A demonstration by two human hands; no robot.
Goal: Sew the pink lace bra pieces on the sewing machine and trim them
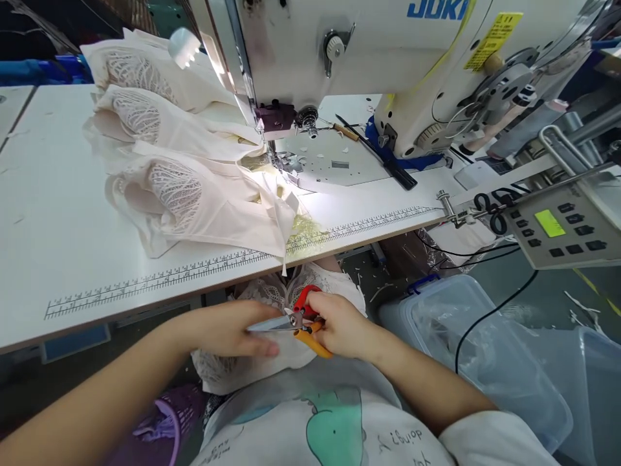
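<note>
My right hand (pixel 342 323) is closed around the handles, one red and one orange, of a pair of scissors (pixel 295 320). The blades point left, toward my left hand (pixel 233 330). That hand is slightly blurred; its thumb and fingers are apart on either side of the blade tips, and some fingers are hidden. Beneath both hands a white lace garment (pixel 286 356) lies across my lap, below the table edge. On the table, several cream bra pieces with lace cups (pixel 177 194) lie overlapped in a row, their right ends near the sewing machine's needle.
A sewing machine (pixel 349 58) stands on the white table (pixel 48 213), which has a printed ruler along its front edge. Tweezers or a similar black tool (pixel 400 175) lie under its arm. A control panel (pixel 565 226), clear plastic bins (pixel 466 310) and a purple basket (pixel 177 414) surround me.
</note>
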